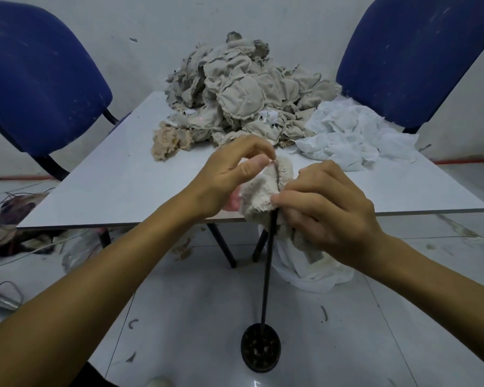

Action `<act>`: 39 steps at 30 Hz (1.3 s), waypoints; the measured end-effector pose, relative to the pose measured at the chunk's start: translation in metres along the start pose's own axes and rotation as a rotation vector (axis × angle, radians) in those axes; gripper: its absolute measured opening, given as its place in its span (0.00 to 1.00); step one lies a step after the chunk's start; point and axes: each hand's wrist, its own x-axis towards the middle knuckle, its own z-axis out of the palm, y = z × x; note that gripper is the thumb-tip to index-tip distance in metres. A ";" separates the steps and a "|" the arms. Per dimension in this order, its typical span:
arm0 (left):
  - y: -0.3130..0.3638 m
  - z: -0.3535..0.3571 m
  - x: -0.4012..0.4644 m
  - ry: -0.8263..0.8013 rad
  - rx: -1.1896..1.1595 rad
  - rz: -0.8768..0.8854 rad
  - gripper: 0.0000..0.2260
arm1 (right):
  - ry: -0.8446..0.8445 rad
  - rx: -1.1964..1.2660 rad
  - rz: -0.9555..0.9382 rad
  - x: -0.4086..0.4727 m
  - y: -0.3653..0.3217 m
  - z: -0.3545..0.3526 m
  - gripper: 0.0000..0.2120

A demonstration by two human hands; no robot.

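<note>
You have two hands in view, left hand [229,174] and right hand [327,208]. You also have one fuzzy cloth [263,191], one rod [267,275] with one base [260,347], one table [123,185], two chairs [39,79] [414,60], one beige pile [243,93] and two white heaps [352,135] [313,275].

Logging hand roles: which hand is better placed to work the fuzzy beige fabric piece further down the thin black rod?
Probably the right hand: it grips the fuzzy beige fabric piece just where the thin black rod enters it. The left hand only pinches the piece's top edge.
</note>
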 end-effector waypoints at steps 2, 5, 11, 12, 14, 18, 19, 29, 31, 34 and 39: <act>0.001 0.004 0.001 -0.112 -0.163 -0.096 0.15 | -0.012 0.004 -0.044 -0.001 -0.001 0.001 0.10; 0.000 0.006 0.000 -0.249 -0.373 -0.177 0.13 | -0.060 0.013 -0.092 -0.005 -0.002 0.002 0.11; -0.006 -0.006 -0.001 -0.283 -0.474 -0.239 0.07 | 0.001 0.317 0.347 -0.007 -0.004 -0.004 0.07; -0.006 -0.007 -0.001 -0.295 -0.498 -0.235 0.08 | -0.015 0.357 0.443 -0.007 -0.002 -0.007 0.08; -0.006 -0.007 0.000 -0.317 -0.577 -0.215 0.10 | -0.182 0.381 0.570 -0.007 0.006 -0.014 0.12; -0.002 -0.009 0.004 -0.360 -0.754 -0.195 0.13 | -0.529 0.440 0.686 -0.009 0.017 -0.026 0.23; -0.001 -0.011 0.005 -0.407 -0.747 -0.200 0.13 | -0.493 0.434 0.667 -0.009 0.016 -0.027 0.23; 0.020 -0.007 -0.001 -0.641 -0.138 -0.374 0.24 | -0.276 0.227 0.581 -0.008 -0.004 -0.022 0.23; 0.025 -0.003 -0.001 -0.646 -0.024 -0.325 0.19 | -0.307 0.305 0.615 -0.014 -0.004 -0.023 0.22; 0.021 -0.002 -0.006 -0.618 0.029 -0.275 0.16 | -0.397 0.410 0.723 -0.026 -0.003 -0.025 0.20; 0.010 -0.002 -0.017 -0.506 -0.012 -0.252 0.10 | -0.255 0.441 0.742 -0.036 -0.004 -0.027 0.14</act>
